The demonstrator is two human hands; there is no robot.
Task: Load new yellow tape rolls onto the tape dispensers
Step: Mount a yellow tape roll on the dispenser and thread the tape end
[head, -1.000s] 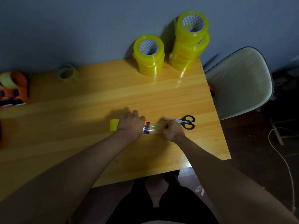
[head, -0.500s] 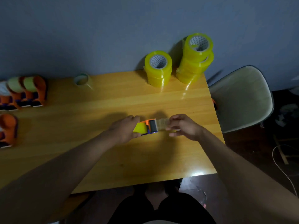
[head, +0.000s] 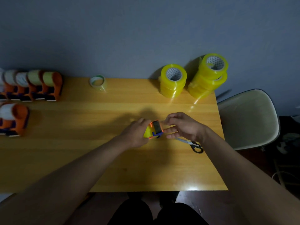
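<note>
Wooden table [head: 97, 159]: 2 hands, left [head: 136, 133] gripping 1 dispenser [head: 155, 129], right [head: 183, 125] pinching its tape; 2 yellow stacks [head: 172, 88].

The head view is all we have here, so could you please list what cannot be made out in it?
- Tape dispenser: the left hand covers its rear and most of the yellow roll.
- Tape end: the right hand has curled fingers by the dispenser's front; any clear tape there is too faint to see.
- Scissors: blades hidden under the right hand.
- Loaded dispensers: row cut off by the left edge, count unknown.
</note>
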